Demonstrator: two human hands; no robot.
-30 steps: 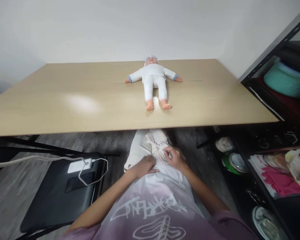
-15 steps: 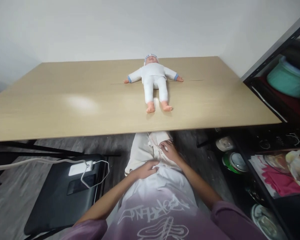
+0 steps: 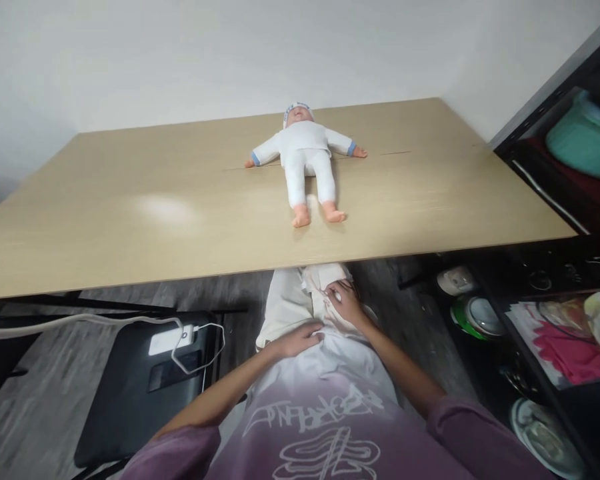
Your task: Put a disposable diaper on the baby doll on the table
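Observation:
A baby doll (image 3: 306, 148) lies face up on the wooden table (image 3: 105, 227), arms spread, bare feet toward me. It wears a white top and trousers with blue cuffs, and a white cap with blue lettering. Below the table edge, my left hand (image 3: 300, 339) rests on my lap at the hem of my shirt, its fingers laid out and holding nothing. My right hand (image 3: 346, 303) lies on my cream trousers (image 3: 285, 307), fingers loosely apart and slightly bent, with nothing in them. Neither hand touches the doll.
At left, a black stool (image 3: 125, 407) bears a white power bank (image 3: 171, 341) with a cable and a dark phone (image 3: 175, 371). A black shelf at right holds a teal basin (image 3: 585, 140), pink cloth (image 3: 575, 353) and several containers. A white wall stands behind the table.
The view has tilted slightly, so the table's right side sits higher and its left side lower. Both hands stay on my lap, and the doll has not moved on the table.

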